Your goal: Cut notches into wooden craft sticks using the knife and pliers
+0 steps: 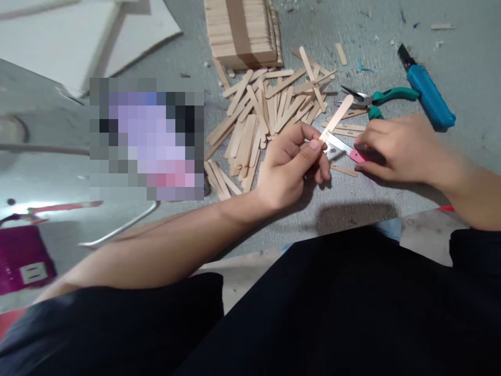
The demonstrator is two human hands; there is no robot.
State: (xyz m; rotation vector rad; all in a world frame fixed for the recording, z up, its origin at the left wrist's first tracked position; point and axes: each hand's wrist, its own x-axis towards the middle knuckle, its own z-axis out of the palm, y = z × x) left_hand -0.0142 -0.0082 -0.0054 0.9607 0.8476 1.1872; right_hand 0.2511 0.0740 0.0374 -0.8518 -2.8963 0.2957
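My left hand (291, 164) pinches a wooden craft stick (337, 117) by its lower end, and the stick points up and to the right. My right hand (395, 146) lies on the grey mat with its fingers closed on a pink-handled cutter (346, 149). The cutter's metal blade reaches left and meets the stick near my left fingertips. A loose pile of craft sticks (258, 117) lies just beyond my left hand.
A taped bundle of sticks (245, 31) sits at the top. Green-handled pliers (378, 97) and a blue utility knife (428, 94) lie beyond my right hand. White boards (78, 36) are at the upper left, a magenta object (23, 258) at the left edge.
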